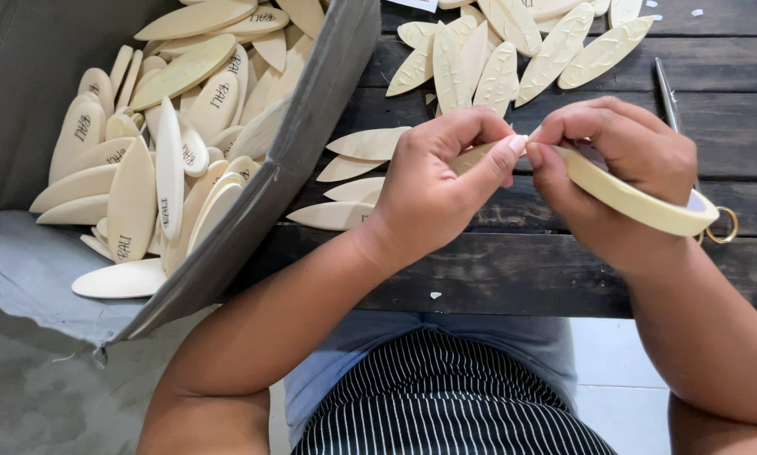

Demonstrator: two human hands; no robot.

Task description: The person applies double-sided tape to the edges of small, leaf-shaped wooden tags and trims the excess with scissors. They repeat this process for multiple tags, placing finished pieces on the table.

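Hands meet over the dark table (564,270): left hand (433,181) pinches what seems a leaf-shaped piece (471,157), right hand (618,173) grips a tape roll (639,202).

Pale cream wooden leaf pieces (155,160); grey box (311,126); dark brown table (513,270); cream tape roll (639,202); black-white striped apron (446,396).

— Looking down now: what's this person wearing?

— A black apron (450,396) with thin white pinstripes running down it, covering the lap. Above it, a band of pale blue-grey shirt (479,333) shows at the waist.

— Sleeves?

— None in sight. Both forearms are bare right up to the frame's edge.

— Anything on the hands?

— The left hand (433,190) and the right hand (614,173) are bare too: no gloves, no rings or watch showing. The nails are short, with pale tips.
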